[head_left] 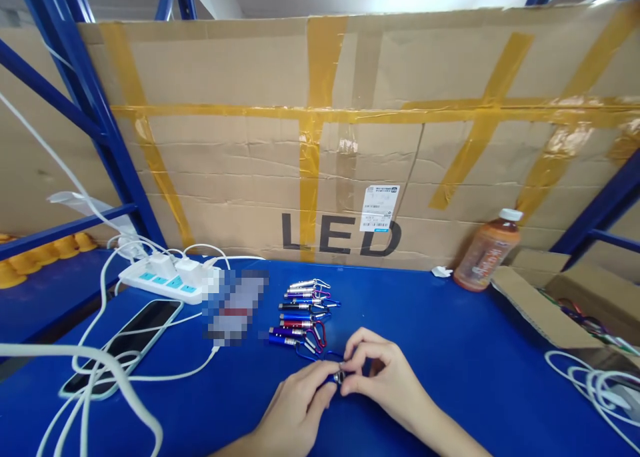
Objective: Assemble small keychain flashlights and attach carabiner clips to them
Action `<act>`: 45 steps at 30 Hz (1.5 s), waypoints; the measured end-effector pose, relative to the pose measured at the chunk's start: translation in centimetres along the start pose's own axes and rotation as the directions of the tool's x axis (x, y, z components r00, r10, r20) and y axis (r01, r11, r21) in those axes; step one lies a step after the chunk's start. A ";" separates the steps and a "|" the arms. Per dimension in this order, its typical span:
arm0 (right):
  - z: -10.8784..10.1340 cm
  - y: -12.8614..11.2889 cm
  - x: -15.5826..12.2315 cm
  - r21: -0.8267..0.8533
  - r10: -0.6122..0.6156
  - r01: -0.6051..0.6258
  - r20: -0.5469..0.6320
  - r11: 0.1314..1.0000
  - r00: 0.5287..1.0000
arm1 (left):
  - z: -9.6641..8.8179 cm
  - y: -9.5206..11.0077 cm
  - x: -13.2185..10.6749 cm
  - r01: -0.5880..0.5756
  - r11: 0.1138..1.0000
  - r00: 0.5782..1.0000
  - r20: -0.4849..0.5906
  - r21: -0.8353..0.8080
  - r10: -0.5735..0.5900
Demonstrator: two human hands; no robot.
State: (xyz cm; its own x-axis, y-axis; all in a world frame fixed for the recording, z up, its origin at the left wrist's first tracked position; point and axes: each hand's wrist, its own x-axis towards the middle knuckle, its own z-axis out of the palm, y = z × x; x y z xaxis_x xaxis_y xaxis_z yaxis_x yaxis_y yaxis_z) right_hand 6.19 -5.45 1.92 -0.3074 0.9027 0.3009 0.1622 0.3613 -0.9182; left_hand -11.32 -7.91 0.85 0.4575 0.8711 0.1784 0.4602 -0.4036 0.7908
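My left hand (299, 404) and my right hand (383, 374) meet at the near middle of the blue table (450, 350). Together they pinch a small keychain flashlight (341, 376) between the fingertips; a blue carabiner loop shows just above it. Right behind the hands lies a row of several small keychain flashlights (303, 314), silver, blue, red and black, each with a carabiner clip. Most of the held flashlight is hidden by my fingers.
A white power strip (167, 280) with plugs and white cables sits at the left, beside a phone (125, 344) lying flat. A brown drink bottle (485, 250) leans at the back right, next to an open cardboard box (555, 310). A taped cardboard sheet (350, 144) stands behind.
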 end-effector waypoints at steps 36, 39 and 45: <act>0.2 -0.2 -0.3 -0.028 -0.059 0.060 0.056 0.998 0.997 | -0.2 0.3 -0.3 0.054 0.988 0.998 0.021 -0.144 -0.052; 0.5 -0.5 -0.4 -0.034 0.007 -0.006 0.026 0.999 1.000 | 0.0 0.1 -0.5 0.010 0.996 0.999 -0.043 -0.088 -0.013; 0.6 -0.6 -0.5 0.072 0.309 -0.316 0.088 0.946 0.947 | -0.1 -0.3 -0.3 -0.069 0.993 0.992 -0.095 0.091 0.077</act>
State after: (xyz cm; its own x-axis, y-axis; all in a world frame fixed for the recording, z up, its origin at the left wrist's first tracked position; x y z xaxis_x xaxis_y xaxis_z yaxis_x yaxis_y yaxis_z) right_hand 5.67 -6.23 2.18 -0.3236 0.9459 -0.0219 0.1833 0.0399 -0.9823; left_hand -11.65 -8.03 0.62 0.4171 0.8600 0.2940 0.4949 -0.4863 0.7201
